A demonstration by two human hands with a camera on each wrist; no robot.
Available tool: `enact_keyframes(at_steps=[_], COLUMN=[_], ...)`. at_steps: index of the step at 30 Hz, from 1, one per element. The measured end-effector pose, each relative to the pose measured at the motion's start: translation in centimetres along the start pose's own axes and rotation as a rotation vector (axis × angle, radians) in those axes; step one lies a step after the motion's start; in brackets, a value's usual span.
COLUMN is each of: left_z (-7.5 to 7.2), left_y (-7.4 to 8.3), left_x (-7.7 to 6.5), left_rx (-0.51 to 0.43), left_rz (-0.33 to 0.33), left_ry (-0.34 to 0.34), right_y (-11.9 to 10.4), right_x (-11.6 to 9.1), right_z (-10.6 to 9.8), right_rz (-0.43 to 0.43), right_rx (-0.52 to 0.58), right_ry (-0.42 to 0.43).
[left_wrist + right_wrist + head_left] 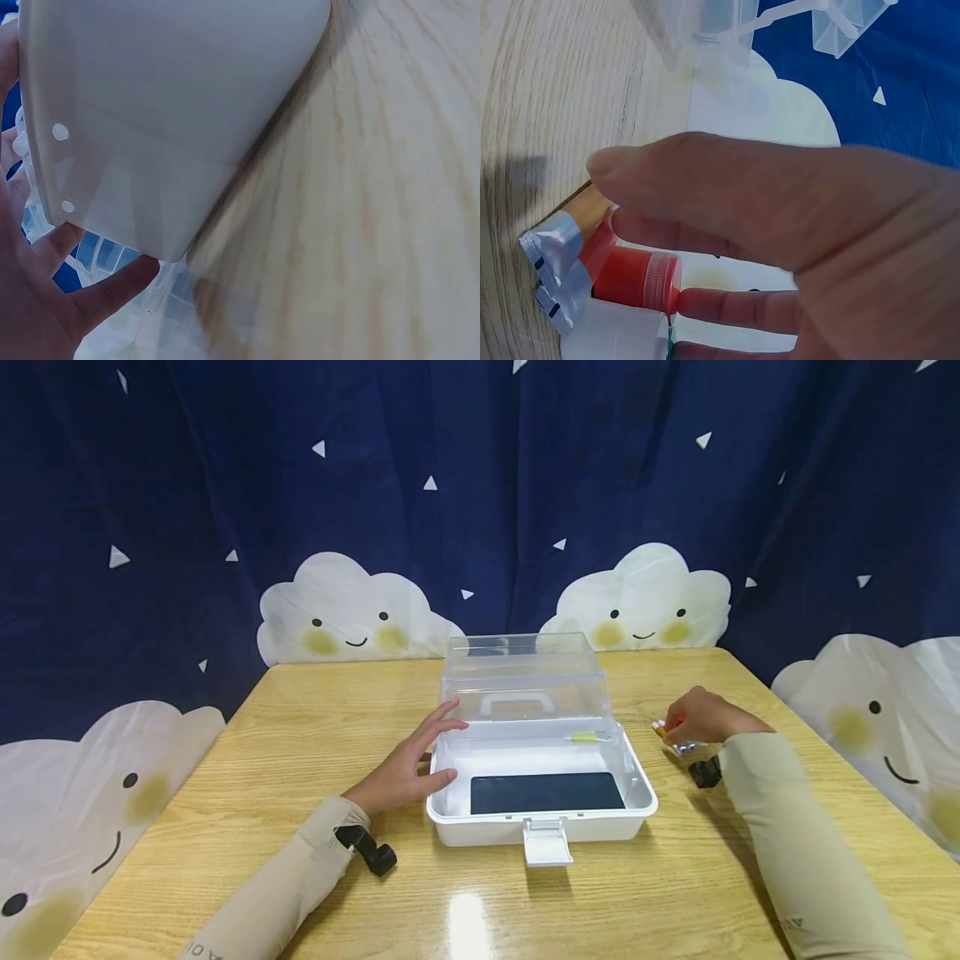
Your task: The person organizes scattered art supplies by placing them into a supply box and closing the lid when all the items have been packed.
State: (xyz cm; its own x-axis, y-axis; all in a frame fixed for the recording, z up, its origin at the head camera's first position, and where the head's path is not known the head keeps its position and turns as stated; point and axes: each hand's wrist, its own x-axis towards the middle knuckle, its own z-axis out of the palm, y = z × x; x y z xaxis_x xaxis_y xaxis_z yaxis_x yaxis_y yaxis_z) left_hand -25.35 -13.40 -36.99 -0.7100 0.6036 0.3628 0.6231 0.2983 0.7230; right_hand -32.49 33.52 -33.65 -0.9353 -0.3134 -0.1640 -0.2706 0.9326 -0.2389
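Note:
A white storage box stands in the middle of the table, its clear lid raised at the back. Inside lie a dark flat slab and a thin stick with a yellow-green part. My left hand touches the box's left side with fingers spread and thumb over the rim. To the right of the box, my right hand pinches small tubes, an orange tube and a red tube, with silver crimped ends. Its other fingers touch a red jar and a white container.
The wooden table extends around the box. A white latch flap hangs open at the box's front. A dark blue curtain with clouds closes off the back and both sides.

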Motion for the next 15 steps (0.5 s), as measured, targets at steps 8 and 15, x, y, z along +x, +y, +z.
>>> enact_keyframes(at_steps=[8, 15], left_z=[-0.02, -0.05], left_y=[0.03, -0.07], left_x=[-0.04, 0.0], left_rx=[-0.006, 0.001], left_rz=[0.008, 0.014], left_ry=[-0.001, -0.001], right_y=[-0.33, -0.68], right_x=[0.22, 0.14], right_z=[0.3, 0.41], right_rz=[0.027, 0.059], right_rx=[-0.1, -0.099], right_ry=[-0.006, 0.01])
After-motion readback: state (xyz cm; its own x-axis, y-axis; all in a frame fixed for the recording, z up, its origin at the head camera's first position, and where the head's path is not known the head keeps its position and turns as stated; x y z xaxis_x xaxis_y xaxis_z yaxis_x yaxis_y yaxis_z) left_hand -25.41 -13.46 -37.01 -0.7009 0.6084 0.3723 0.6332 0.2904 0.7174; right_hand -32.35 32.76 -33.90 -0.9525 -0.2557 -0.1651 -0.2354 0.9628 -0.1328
